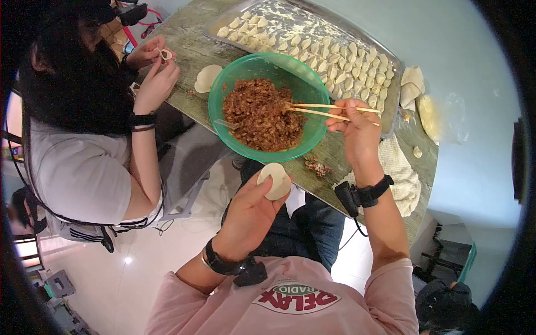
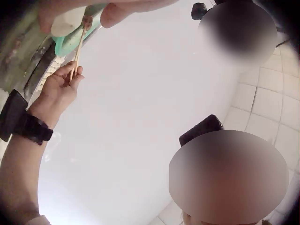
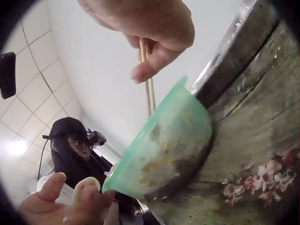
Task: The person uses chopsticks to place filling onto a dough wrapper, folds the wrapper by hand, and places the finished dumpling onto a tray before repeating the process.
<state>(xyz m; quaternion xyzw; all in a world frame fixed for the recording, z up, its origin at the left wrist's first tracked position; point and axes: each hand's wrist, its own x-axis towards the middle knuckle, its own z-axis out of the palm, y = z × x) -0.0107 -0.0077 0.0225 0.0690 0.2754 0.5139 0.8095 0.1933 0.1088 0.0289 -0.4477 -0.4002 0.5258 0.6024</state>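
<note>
My left hand [image 1: 243,220] holds a round dumpling wrapper [image 1: 275,182] between thumb and fingers, just off the table's front edge. In my right hand [image 1: 360,134] is a pair of chopsticks [image 1: 315,105], their tips at the brown minced filling [image 1: 262,120] inside a green plastic bowl [image 1: 310,70]. A small lump of filling [image 2: 87,21] shows at the chopstick tips in the left wrist view. Seen from the right wrist, the bowl [image 3: 176,136] stands below my right hand, and the left hand with its wrapper [image 3: 86,183] is lower left.
A metal tray [image 1: 296,25] with many rows of dumplings [image 1: 335,64] lies behind the bowl. More wrappers [image 1: 207,78] lie left of it. A person [image 1: 84,156] on the left handles a wrapper [image 1: 166,54]. Pinkish scraps [image 1: 317,166], a cloth [image 1: 399,173] and a plastic bag [image 1: 449,117] lie on the right.
</note>
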